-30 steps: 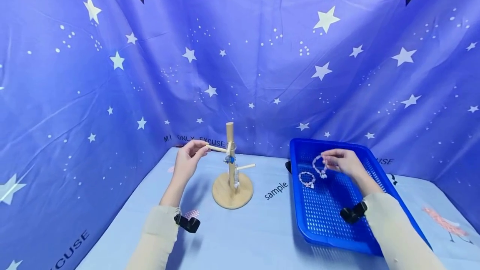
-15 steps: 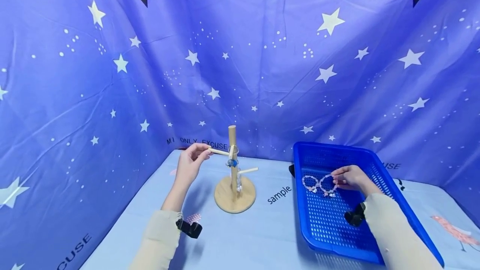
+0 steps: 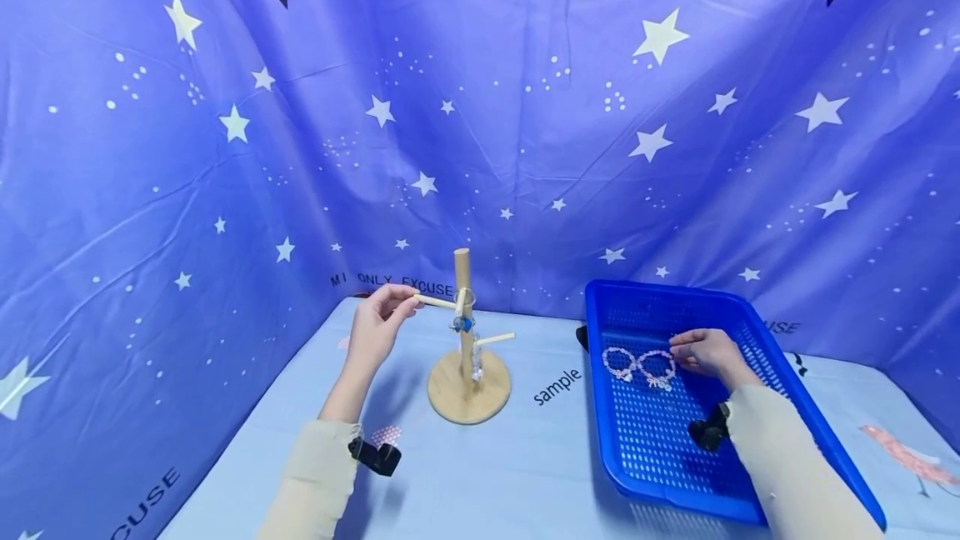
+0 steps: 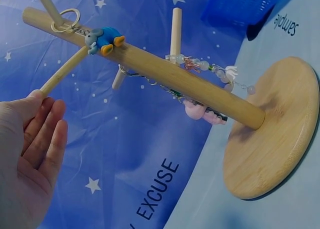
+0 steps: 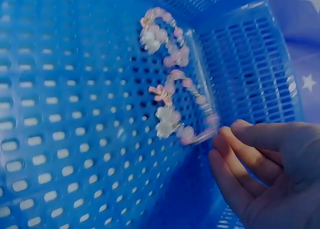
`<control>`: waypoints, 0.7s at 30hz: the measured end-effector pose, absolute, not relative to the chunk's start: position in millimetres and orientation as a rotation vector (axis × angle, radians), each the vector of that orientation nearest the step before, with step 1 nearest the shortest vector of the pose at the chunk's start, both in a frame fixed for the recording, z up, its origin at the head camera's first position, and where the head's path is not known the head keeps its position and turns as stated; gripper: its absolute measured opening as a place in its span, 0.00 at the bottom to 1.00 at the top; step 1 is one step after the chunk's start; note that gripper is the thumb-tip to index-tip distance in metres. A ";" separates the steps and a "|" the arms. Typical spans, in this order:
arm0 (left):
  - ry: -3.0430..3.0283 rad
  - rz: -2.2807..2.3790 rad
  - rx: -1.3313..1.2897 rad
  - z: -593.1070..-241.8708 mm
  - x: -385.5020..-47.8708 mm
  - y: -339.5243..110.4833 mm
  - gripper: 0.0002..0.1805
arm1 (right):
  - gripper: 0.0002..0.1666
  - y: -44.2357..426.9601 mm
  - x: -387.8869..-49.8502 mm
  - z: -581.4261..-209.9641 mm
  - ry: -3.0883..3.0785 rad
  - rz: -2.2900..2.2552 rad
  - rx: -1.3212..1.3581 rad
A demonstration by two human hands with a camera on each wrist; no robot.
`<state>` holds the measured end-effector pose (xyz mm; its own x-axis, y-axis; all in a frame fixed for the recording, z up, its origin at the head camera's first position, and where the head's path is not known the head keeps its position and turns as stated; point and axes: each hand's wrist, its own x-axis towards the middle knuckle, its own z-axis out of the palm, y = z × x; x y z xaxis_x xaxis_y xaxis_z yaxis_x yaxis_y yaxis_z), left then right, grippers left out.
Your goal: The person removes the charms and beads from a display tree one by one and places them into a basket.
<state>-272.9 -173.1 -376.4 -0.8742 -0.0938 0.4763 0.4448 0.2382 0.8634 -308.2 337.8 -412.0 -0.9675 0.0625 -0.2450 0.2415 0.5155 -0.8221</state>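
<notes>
My left hand (image 3: 375, 327) pinches the tip of an upper peg (image 4: 65, 71) on the wooden stand (image 3: 462, 273) between thumb and fingers. A keyring with a blue-and-grey figure (image 4: 106, 40) hangs near the top of the post. Lower down are a pink figure (image 4: 202, 112) and a beaded strand (image 4: 200, 65) on another peg. Inside the blue basket (image 3: 611, 457), two pink beaded bracelets lie side by side, the left one (image 3: 617, 364) and the right one (image 3: 656, 368). Beside the right one is my right hand (image 5: 272, 171), fingers loosely bent, fingertips close to its beads, holding nothing.
The stand's round base (image 3: 468, 407) rests on the light blue tablecloth (image 3: 480, 482), left of the basket. A starry blue-purple curtain (image 3: 510, 107) rises behind and at both sides. Part of a black object (image 3: 582, 337) shows at the basket's left edge.
My right hand has lowered the bracelet into the basket beside the other and let it go, its fingertips now slightly apart from it. My left hand has kept its pinch on the peg.
</notes>
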 end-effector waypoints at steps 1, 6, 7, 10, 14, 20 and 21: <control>-2.083 -1.673 -0.318 -376.4 -272.7 -172.9 0.09 | 0.21 337.2 -308.4 -410.5 2.580 -1.447 0.267; -2.075 -1.671 -0.314 -375.8 -272.2 -172.6 0.09 | 0.24 331.2 -306.6 -401.0 2.586 -1.546 0.273; -2.077 -1.671 -0.319 -375.3 -272.1 -172.3 0.09 | 0.25 329.6 -305.9 -399.5 2.575 -1.581 0.268; -2.076 -1.677 -0.333 -373.6 -272.2 -171.8 0.10 | 0.27 324.9 -303.2 -394.4 2.559 -1.649 0.227; -2.086 -1.684 -0.331 -372.9 -271.8 -171.2 0.09 | 0.29 317.3 -298.2 -386.0 2.575 -1.694 0.182; -2.092 -1.689 -0.325 -374.5 -271.8 -172.2 0.10 | 0.32 301.9 -288.0 -369.8 2.519 -1.868 0.112; -2.088 -1.688 -0.327 -374.8 -271.9 -172.6 0.10 | 0.32 299.1 -285.7 -367.3 2.497 -1.909 0.099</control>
<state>-271.9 -172.6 -374.8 -0.8785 -0.0858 0.4700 0.4416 0.2297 0.8673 -285.7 299.1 -367.3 -0.9980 0.0521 -0.0359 0.0483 0.2607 -0.9642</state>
